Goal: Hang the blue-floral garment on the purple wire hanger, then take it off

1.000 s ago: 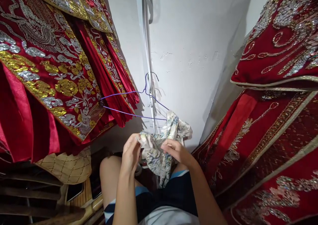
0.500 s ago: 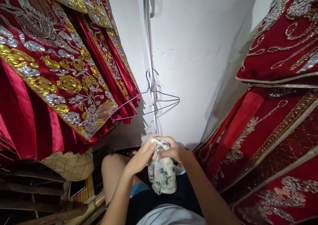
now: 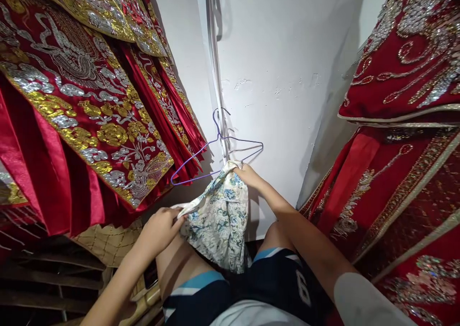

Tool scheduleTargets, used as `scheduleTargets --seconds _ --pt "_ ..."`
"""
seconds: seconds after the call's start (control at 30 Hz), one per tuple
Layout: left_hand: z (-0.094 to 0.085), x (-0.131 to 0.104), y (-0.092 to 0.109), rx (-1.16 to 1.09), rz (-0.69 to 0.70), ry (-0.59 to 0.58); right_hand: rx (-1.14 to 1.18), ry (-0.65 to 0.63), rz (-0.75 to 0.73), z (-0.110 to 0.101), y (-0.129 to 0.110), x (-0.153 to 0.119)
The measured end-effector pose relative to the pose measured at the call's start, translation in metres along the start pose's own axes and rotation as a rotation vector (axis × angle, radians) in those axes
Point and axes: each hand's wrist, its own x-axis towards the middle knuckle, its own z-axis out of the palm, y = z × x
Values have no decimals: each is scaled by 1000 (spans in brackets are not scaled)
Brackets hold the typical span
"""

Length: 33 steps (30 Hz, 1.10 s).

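A pale floral cloth [image 3: 217, 215] with blue and green print hangs stretched between my two hands, above my knees. My left hand [image 3: 160, 227] grips its lower left corner. My right hand [image 3: 247, 175] pinches its upper edge, raised close to the bottom wire of a purple wire hanger [image 3: 219, 146]. The hanger hangs bare from a white vertical rail [image 3: 214, 67] on the white wall, just above the cloth.
Red garments with gold and silver embroidery [image 3: 82, 105] hang close on the left, and more such red garments [image 3: 402, 139] crowd the right. A tan quilted cushion [image 3: 104, 242] and dark wooden furniture [image 3: 39, 287] sit at lower left. I wear dark shorts [image 3: 273, 283].
The bunched cloth has been spread out. My right hand rose toward the hanger with one edge while my left hand moved down and left with the other corner.
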Motion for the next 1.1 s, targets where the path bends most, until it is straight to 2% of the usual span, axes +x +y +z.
scheduleTargets --seconds 0.1,0.2,0.3,0.4,0.5,0.57,0.67,0.73,0.77,0.83,0.97,1.03,1.1 --pt "-8 10 -6 -23 -70 124 -10 94 -24 -7 4 -8" --pt "-16 19 -1 -138 -37 317 -49 180 -61 -20 -3 -29" --pt "-28 26 16 -337 59 484 -56 180 -90 -25 -15 -48" --pt "-43 39 39 -486 113 548 -13 139 -94 -18 -22 -59" --pt "-53 61 58 -532 210 673 16 96 -105 -10 -24 -64" --pt "-54 75 64 -501 262 737 15 119 -143 -11 -24 -66" --pt "-53 88 61 -419 256 767 -15 359 -204 -27 -20 -64" --pt "-52 91 57 -387 243 782 -52 525 -188 -47 -16 -59" --pt "-53 91 56 -377 242 783 -75 558 -164 -58 -15 -55" --pt "-55 89 54 -363 242 771 -127 510 -110 -82 -15 -46" --pt "-62 86 45 -364 165 774 -213 256 -85 -127 -35 -36" --pt "-65 85 36 -414 91 775 -174 127 -55 -141 -51 -35" --pt "-65 86 27 -483 42 722 -20 23 7 -142 -62 -37"
